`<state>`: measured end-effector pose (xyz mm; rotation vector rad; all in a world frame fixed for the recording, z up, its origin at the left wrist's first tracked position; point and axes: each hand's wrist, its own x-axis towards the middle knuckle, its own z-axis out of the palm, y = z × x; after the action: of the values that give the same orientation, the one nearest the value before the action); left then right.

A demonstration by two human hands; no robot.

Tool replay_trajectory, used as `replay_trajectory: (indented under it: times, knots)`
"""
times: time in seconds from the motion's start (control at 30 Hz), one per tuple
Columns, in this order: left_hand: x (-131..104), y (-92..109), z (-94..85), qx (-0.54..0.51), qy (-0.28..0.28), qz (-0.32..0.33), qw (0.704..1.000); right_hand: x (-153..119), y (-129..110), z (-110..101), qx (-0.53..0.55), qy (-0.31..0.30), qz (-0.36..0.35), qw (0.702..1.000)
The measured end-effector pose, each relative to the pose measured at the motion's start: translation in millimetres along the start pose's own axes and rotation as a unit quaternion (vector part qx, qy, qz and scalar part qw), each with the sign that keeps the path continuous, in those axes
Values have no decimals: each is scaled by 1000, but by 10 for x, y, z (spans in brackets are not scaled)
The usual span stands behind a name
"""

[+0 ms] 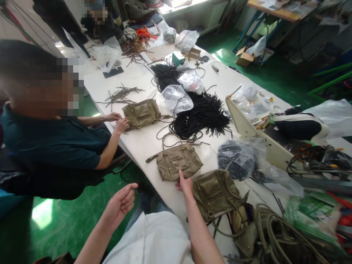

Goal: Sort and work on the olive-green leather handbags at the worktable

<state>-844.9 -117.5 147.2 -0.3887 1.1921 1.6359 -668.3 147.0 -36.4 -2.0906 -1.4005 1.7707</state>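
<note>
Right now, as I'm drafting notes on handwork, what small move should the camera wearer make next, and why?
Perhaps bring the left hand over to steady the middle olive bag: the right hand has its thumb at that bag's lower edge, while the left is curled off the table, with nothing visible in it.

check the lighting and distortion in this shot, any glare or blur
Head view throughout: glare on the green floor, lower left; shine on the clear plastic bags; upper right corner dim; edges apparently stretched; mosaic blocks over part of the seated person.
</note>
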Motion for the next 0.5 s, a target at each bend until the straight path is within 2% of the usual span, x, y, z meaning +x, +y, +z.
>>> replay_trajectory:
  times: [0.1, 0.33, 0.43, 0.5]
  knots:
    - [-14, -52, 14, -10, 9, 0, 1000, 12, 48, 77, 45, 29, -66, 996]
    - [-6, -143, 77, -16, 4, -20, 1000, -114, 0, 176, 74, 47, -110, 990]
    - [12, -123, 106, 3, -6, -21, 1000, -219, -74, -20, 94, 51, -132, 985]
    - [28, -108, 113, 13, -10, -15, 1000, -355, -117, -331, 112, 60, -179, 976]
